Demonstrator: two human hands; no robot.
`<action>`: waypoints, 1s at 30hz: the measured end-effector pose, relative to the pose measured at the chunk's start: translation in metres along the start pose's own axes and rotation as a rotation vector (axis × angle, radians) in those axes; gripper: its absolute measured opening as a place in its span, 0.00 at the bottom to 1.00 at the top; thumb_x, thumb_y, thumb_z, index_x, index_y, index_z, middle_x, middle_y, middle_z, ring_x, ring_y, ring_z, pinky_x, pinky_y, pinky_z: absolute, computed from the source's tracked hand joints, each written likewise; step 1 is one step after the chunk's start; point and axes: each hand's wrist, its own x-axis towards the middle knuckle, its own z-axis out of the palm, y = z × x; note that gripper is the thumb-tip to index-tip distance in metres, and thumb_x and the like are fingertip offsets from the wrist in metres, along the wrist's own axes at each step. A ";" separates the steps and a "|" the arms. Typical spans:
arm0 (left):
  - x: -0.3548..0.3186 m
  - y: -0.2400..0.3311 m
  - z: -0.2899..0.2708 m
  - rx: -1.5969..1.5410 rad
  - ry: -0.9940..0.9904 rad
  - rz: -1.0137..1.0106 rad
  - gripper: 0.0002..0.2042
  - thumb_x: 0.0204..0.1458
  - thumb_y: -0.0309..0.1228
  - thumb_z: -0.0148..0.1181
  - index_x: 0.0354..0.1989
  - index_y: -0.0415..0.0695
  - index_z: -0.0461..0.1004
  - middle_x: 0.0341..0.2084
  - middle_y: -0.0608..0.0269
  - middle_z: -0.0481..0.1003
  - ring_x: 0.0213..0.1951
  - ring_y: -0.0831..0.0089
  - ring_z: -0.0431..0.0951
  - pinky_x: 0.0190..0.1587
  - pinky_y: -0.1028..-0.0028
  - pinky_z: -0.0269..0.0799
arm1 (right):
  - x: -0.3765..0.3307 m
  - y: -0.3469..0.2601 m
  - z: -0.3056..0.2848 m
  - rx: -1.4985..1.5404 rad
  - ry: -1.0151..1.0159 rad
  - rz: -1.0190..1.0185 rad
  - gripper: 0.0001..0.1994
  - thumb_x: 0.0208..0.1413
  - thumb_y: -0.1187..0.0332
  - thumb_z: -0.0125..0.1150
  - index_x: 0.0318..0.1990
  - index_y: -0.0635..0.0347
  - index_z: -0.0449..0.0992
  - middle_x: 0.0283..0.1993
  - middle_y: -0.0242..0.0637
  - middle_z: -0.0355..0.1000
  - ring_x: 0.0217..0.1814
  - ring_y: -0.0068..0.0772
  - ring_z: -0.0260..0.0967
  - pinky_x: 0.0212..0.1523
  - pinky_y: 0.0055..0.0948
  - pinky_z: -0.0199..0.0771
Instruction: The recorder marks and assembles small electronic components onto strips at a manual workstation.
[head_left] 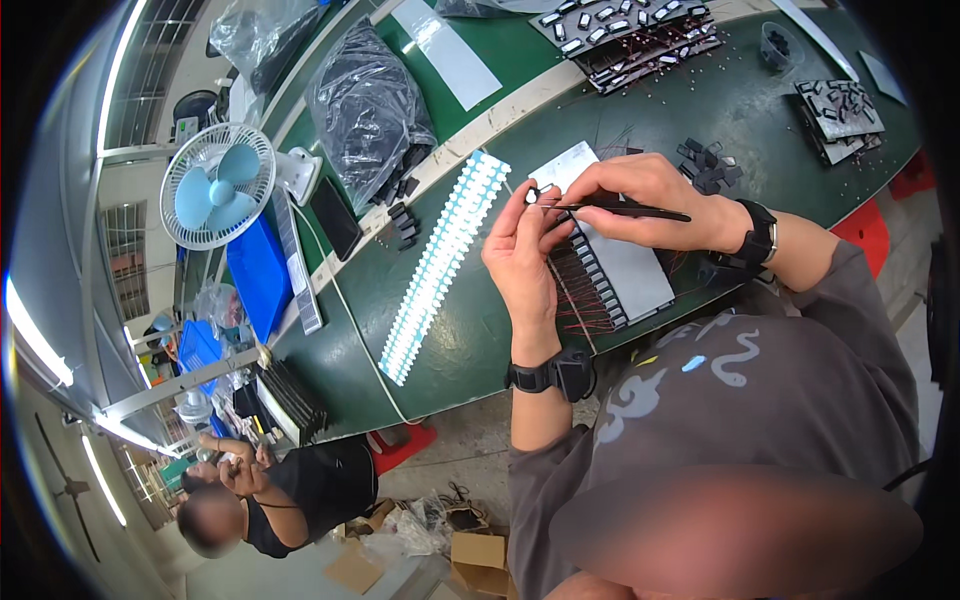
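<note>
My left hand [522, 255] pinches a small black part with a white face [532, 196] between thumb and fingertips. In my right hand [650, 200] is a pair of black tweezers [640, 209], its tip meeting the small part. Beneath both hands lies a pale board [635, 275], lined along its left edge with a row of small dark parts [597, 275] trailing thin red wires. Left of it rests a long strip sheet [445, 270] of white pieces with teal edging. Loose black parts [706, 165] sit in a pile beyond my right wrist.
Stacked boards of small parts [630, 35] stand at the back, with another stack [840, 115] at right near a clear cup [778, 48]. A bagged dark bundle [370, 110], a phone [335, 217] and a fan [218, 187] are left. Another person [300, 495] works at lower left.
</note>
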 end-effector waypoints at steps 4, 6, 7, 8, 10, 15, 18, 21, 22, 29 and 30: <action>-0.001 -0.003 0.000 0.001 -0.007 -0.002 0.16 0.61 0.24 0.53 0.56 0.31 0.70 0.44 0.48 0.78 0.42 0.68 0.82 0.39 0.77 0.81 | -0.002 -0.002 -0.002 -0.019 -0.019 0.075 0.09 0.55 0.74 0.61 0.43 0.64 0.76 0.38 0.40 0.77 0.37 0.36 0.76 0.37 0.30 0.74; -0.001 -0.004 0.000 0.002 -0.016 -0.006 0.16 0.61 0.24 0.53 0.56 0.31 0.70 0.44 0.48 0.78 0.42 0.68 0.82 0.39 0.77 0.82 | -0.003 0.001 -0.002 -0.023 0.000 0.067 0.09 0.55 0.74 0.61 0.44 0.64 0.76 0.38 0.40 0.77 0.37 0.36 0.76 0.37 0.30 0.74; -0.002 -0.004 0.000 0.010 -0.015 -0.006 0.16 0.61 0.24 0.53 0.56 0.31 0.70 0.44 0.49 0.78 0.42 0.67 0.82 0.39 0.77 0.82 | -0.004 0.003 -0.002 -0.017 0.011 0.055 0.09 0.55 0.74 0.61 0.44 0.64 0.76 0.38 0.40 0.77 0.37 0.36 0.76 0.37 0.30 0.74; -0.002 -0.004 0.000 0.018 -0.013 -0.007 0.16 0.61 0.24 0.53 0.56 0.31 0.70 0.44 0.49 0.78 0.42 0.67 0.82 0.39 0.77 0.82 | -0.004 0.005 -0.002 -0.010 0.020 0.042 0.09 0.55 0.74 0.61 0.44 0.63 0.77 0.38 0.39 0.78 0.37 0.36 0.77 0.37 0.30 0.74; -0.001 -0.005 0.001 0.026 -0.014 -0.010 0.16 0.61 0.24 0.53 0.56 0.31 0.70 0.43 0.49 0.79 0.42 0.67 0.82 0.39 0.77 0.82 | -0.002 0.007 0.001 -0.015 0.036 0.029 0.09 0.56 0.73 0.61 0.43 0.63 0.76 0.37 0.39 0.77 0.36 0.37 0.76 0.36 0.30 0.74; -0.002 -0.001 0.001 0.040 0.000 0.000 0.16 0.62 0.23 0.52 0.56 0.30 0.70 0.43 0.49 0.78 0.42 0.67 0.82 0.40 0.76 0.81 | 0.001 0.004 -0.001 -0.022 0.015 0.046 0.08 0.56 0.72 0.61 0.43 0.62 0.76 0.37 0.39 0.77 0.36 0.38 0.77 0.36 0.30 0.74; 0.004 0.001 0.009 0.030 -0.058 0.003 0.16 0.62 0.23 0.52 0.56 0.30 0.70 0.44 0.49 0.78 0.42 0.67 0.82 0.40 0.76 0.81 | 0.002 0.007 -0.002 -0.023 -0.002 0.046 0.08 0.56 0.73 0.61 0.43 0.61 0.77 0.38 0.39 0.78 0.37 0.37 0.77 0.37 0.30 0.74; 0.000 -0.002 0.001 0.095 0.013 -0.022 0.16 0.62 0.23 0.52 0.57 0.30 0.69 0.44 0.49 0.78 0.42 0.67 0.82 0.41 0.75 0.81 | -0.001 0.013 -0.002 -0.007 0.003 0.002 0.07 0.57 0.73 0.61 0.43 0.61 0.77 0.37 0.40 0.77 0.37 0.39 0.77 0.36 0.31 0.74; 0.001 -0.004 0.003 0.091 -0.029 -0.016 0.16 0.62 0.23 0.52 0.57 0.30 0.69 0.44 0.49 0.78 0.42 0.67 0.82 0.41 0.75 0.81 | -0.005 0.013 -0.005 -0.017 0.005 -0.002 0.07 0.58 0.72 0.60 0.43 0.61 0.77 0.37 0.40 0.77 0.37 0.40 0.77 0.36 0.32 0.74; -0.008 -0.006 0.007 0.068 -0.019 0.052 0.17 0.62 0.22 0.52 0.57 0.30 0.69 0.43 0.50 0.78 0.41 0.68 0.82 0.41 0.75 0.82 | -0.006 0.005 -0.002 -0.013 0.006 -0.061 0.06 0.58 0.72 0.59 0.42 0.61 0.76 0.34 0.41 0.76 0.35 0.43 0.75 0.34 0.34 0.73; -0.009 -0.006 0.006 0.096 -0.010 0.071 0.16 0.62 0.23 0.52 0.58 0.29 0.68 0.43 0.49 0.78 0.42 0.67 0.82 0.41 0.74 0.82 | -0.005 0.005 0.000 -0.010 0.010 -0.069 0.06 0.58 0.71 0.59 0.41 0.61 0.75 0.33 0.41 0.76 0.34 0.45 0.75 0.34 0.36 0.73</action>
